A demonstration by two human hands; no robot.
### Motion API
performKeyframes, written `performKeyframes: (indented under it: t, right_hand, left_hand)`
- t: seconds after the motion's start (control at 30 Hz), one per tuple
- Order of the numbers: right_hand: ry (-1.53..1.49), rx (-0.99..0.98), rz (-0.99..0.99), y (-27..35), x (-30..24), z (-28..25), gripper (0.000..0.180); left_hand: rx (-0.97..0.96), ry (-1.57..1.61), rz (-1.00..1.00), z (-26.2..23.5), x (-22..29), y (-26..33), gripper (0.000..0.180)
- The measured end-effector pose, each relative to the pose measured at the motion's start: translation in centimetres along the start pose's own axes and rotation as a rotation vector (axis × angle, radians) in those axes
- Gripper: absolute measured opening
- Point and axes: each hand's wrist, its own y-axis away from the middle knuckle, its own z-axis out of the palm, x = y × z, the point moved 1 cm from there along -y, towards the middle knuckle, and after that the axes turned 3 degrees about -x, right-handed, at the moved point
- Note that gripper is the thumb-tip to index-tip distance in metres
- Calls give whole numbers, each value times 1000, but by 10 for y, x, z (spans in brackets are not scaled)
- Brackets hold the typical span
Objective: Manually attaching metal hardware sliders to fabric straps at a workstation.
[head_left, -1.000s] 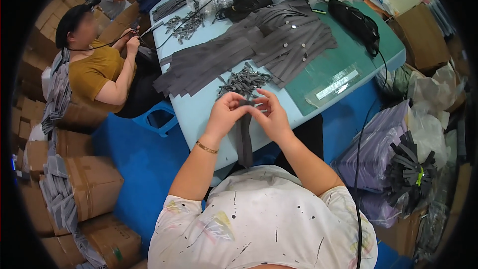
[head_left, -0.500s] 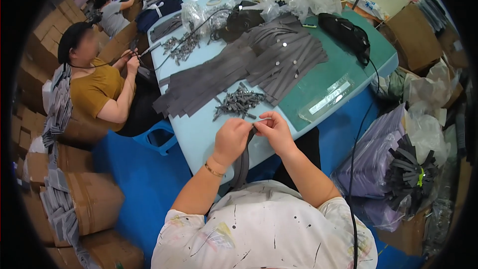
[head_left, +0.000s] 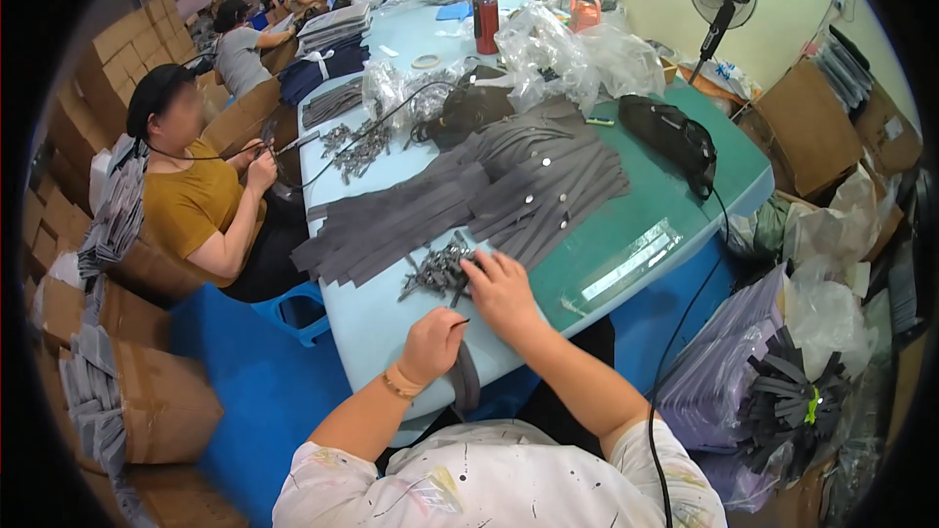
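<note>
My left hand (head_left: 433, 344) is closed at the near side of the table, pinching the end of a dark grey strap (head_left: 467, 381). The strap hangs down over the table edge toward my lap. My right hand (head_left: 502, 298) reaches forward, fingers apart, its fingertips at the right side of a pile of small dark metallic pieces (head_left: 430, 274). The pieces are too small to name, and the fingers partly cover them. Behind the pile, many dark grey straps (head_left: 391, 220) lie in a wide overlapping spread, with a few small shiny discs (head_left: 546, 162) on top.
A co-worker (head_left: 201, 196) sits at the left with a cable-fed tool. Another pile of small pieces (head_left: 357, 149) lies near them. A black bag (head_left: 670, 142) rests on the green mat (head_left: 641, 225). A black cable (head_left: 675, 303) runs down at my right. Cartons (head_left: 166, 401) stack at the left.
My hands have separated. The right hand has let go of the strap area and moved forward to the pile, while the left still holds the strap end. The view has tilted upward.
</note>
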Motion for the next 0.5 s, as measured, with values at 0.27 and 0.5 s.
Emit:
performKeyframes:
  t: [0.27, 0.5]
  right_hand:
    - [-34, -36, 11, 2, -7, -6, 41]
    - [128, 47, 208, 11, 3, 2, 36]
  left_hand:
    - [-42, 59, -104, -7, -10, -4, 13]
    - [-50, 1, -64, 1, -4, -11, 16]
